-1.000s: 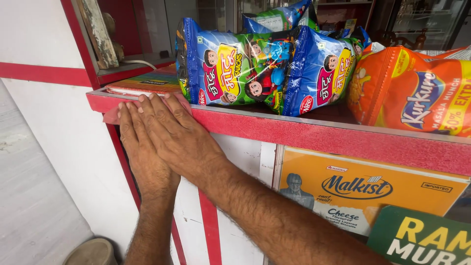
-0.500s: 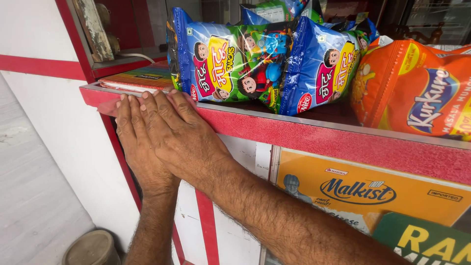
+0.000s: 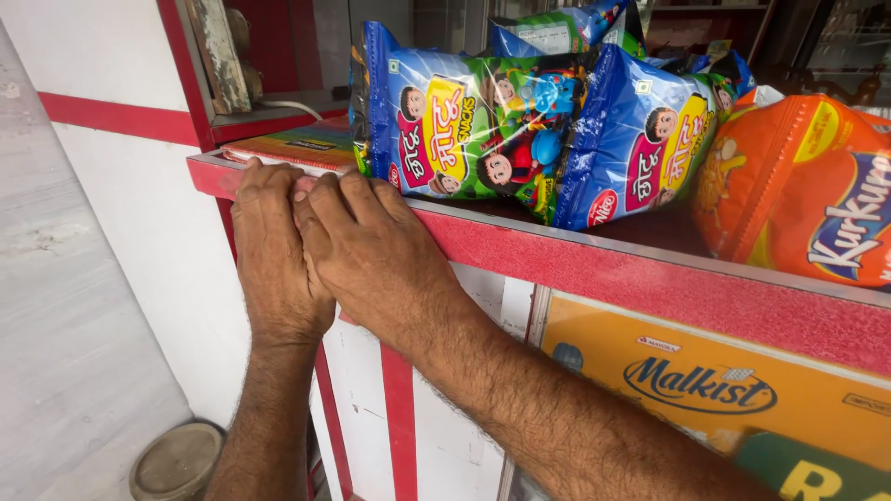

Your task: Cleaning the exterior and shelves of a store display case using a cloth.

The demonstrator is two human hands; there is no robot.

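Observation:
My left hand (image 3: 274, 255) and my right hand (image 3: 376, 255) lie flat side by side against the front edge of a red counter ledge (image 3: 594, 269), fingers curled over its top rim. The right hand partly overlaps the left. Neither hand holds anything. Just behind the fingertips stand blue and green snack packets (image 3: 464, 125), and a flat colourful booklet (image 3: 306, 146) lies on the ledge behind my left hand.
An orange snack bag (image 3: 803, 190) sits at the right on the counter. Below the ledge are a white panel with red stripes (image 3: 399, 427) and a yellow biscuit poster (image 3: 705, 380). A round metal lid (image 3: 176, 461) lies on the grey floor at lower left.
Both hands stay pressed on the ledge; the fingers have drawn closer together and curled over the rim. The view has shifted slightly.

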